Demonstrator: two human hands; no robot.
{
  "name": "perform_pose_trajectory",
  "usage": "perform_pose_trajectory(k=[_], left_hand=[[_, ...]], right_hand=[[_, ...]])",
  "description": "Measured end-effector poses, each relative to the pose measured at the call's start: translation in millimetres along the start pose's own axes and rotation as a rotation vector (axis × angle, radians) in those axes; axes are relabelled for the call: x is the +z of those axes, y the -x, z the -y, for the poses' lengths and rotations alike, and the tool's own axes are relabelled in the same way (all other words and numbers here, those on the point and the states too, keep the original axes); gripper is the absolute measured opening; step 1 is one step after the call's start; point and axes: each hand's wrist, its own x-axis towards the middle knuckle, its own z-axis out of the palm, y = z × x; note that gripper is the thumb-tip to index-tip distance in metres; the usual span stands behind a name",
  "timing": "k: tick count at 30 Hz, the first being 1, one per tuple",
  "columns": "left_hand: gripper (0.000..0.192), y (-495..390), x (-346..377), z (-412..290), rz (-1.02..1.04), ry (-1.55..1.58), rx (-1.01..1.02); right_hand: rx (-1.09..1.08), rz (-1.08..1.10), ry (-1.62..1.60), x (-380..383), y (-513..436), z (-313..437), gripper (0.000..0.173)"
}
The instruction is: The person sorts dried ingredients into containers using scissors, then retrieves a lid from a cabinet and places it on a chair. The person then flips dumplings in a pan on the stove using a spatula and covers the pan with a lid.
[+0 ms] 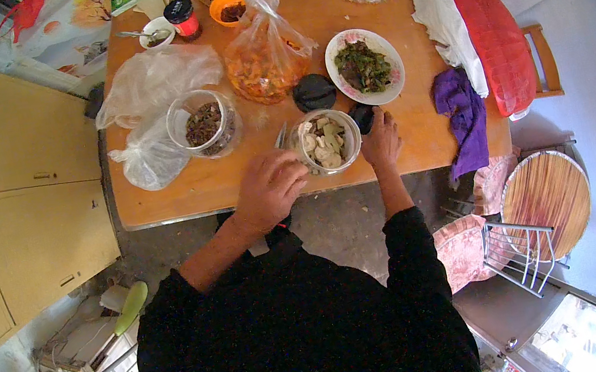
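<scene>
A clear plastic jar of pale sliced pickled vegetables (327, 145) stands uncovered near the table's front edge. On its left, my left hand (274, 184) has loosely curled fingers with nothing visible in them; the fingertips come up to the jar wall. To the jar's right, my right hand (383, 138) has its fingers around the edge of a black lid (362, 117), which is partly hidden. A second black round lid (314, 92) lies behind the jar. The metal end of a utensil (281, 136) shows between my left hand and the jar.
A plate of dark greens (364, 68), a bag of orange-red food (270, 62) and another open jar (202, 125) surround the hands. Plastic bags (155, 85) lie left. Behind stand an orange bowl (229, 8) and a black-lidded jar (182, 20). A purple cloth (462, 115) overhangs the right edge.
</scene>
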Motion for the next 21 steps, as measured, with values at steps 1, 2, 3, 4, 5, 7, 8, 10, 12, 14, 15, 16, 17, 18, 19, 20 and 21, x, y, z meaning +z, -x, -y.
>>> perform_pose_trajectory(k=[1,2,3,4,5,7,8,10,12,14,15,16,17,18,19,20,21], left_hand=[[0.031,1,-1,0,-0.007,-0.005,-0.008],[0.032,1,0,0,0.000,-0.004,-0.012],[0.032,0,0,0,0.006,-0.004,-0.015],[0.033,-1,1,0,0.012,-0.003,-0.017],[0.032,-1,2,1,0.015,0.007,-0.022],[0.032,-1,5,3,0.024,0.024,-0.035],[0.032,0,5,4,0.009,0.057,-0.047],[0.031,2,3,7,-0.028,0.120,-0.077],[0.031,10,-1,14,-0.003,0.097,-0.130],[0.030,14,-6,19,0.012,0.101,-0.178],[0.029,15,-7,20,0.016,0.120,-0.198],[0.029,16,-8,21,0.020,0.136,-0.221],[0.028,18,-7,22,0.015,0.152,-0.230],[0.028,20,-5,23,0.009,0.168,-0.235],[0.027,20,-3,25,0.003,0.186,-0.236],[0.027,20,-2,24,0.010,0.209,-0.248],[0.027,20,-3,22,0.013,0.224,-0.253]], right_hand=[[0.007,-0.002,-0.007,-1,-1,1,0.086],[-0.007,-0.017,-0.023,1,-2,1,0.086],[-0.021,-0.035,-0.039,3,-3,1,0.087],[-0.034,-0.052,-0.054,5,-3,0,0.087],[-0.030,-0.057,-0.034,7,-4,-2,0.086],[-0.022,-0.061,0.005,8,-2,-1,0.084],[-0.011,-0.074,-0.032,7,2,-3,0.082],[0.003,-0.101,-0.103,3,13,-15,0.078],[0.008,-0.118,-0.363,-12,28,-32,0.075],[-0.008,-0.125,-0.631,-31,43,-36,0.075],[-0.025,-0.124,-0.767,-45,50,-34,0.075],[-0.042,-0.121,-0.905,-61,56,-28,0.076],[-0.143,-0.126,-0.850,-76,63,-19,0.077],[-0.243,-0.134,-0.794,-97,72,0,0.079],[-0.343,-0.147,-0.735,-113,80,16,0.080],[-0.475,-0.163,-0.618,-126,86,31,0.082],[-0.609,-0.184,-0.501,-132,89,45,0.083]])
